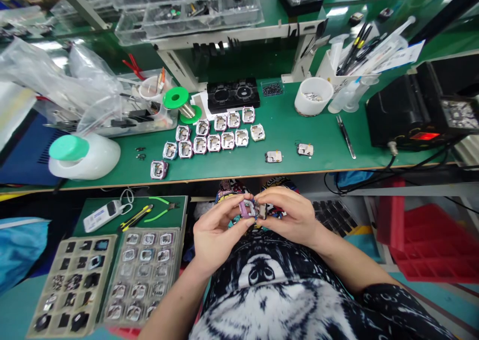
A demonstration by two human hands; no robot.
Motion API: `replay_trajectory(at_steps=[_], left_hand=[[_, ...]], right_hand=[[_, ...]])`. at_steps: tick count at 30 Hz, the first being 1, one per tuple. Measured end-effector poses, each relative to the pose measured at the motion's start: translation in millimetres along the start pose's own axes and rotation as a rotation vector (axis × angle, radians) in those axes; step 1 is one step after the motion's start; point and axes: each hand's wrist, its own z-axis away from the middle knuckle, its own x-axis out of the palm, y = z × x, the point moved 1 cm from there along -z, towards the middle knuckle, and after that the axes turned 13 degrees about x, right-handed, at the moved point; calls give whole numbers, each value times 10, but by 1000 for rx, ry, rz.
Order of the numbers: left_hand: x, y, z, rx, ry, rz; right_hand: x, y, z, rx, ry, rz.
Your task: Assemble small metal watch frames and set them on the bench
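Close to my body, below the bench edge, my left hand (pixel 220 226) grips a small purple watch case (pixel 246 208) between thumb and fingers. My right hand (pixel 290 214) pinches a small pale inner part (pixel 262 210) against the case's right side; whether the two are joined is hard to see. On the green bench beyond, several similar watch cases (pixel 214 143) lie in rows. Two white inner modules (pixel 274 156) rest to the right of them. One purple case (pixel 159 170) sits alone near the bench edge.
Tweezers (pixel 346 137) and a white cup (pixel 313 96) stand at right, near a black soldering station (pixel 407 110). A solder spool (pixel 183 105) and white bottle (pixel 86 155) are at left. Parts trays (pixel 108 275) lie lower left. A red bin (pixel 437 250) is lower right.
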Motion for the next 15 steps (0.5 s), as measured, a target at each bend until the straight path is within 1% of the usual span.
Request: replay_trajectory(at_steps=[7, 15], left_hand=[[42, 39, -21, 68, -5, 22], [50, 44, 1, 115, -18, -59]], right_hand=[[51, -15, 53, -8, 55, 26], [85, -56, 125, -68, 125, 82]])
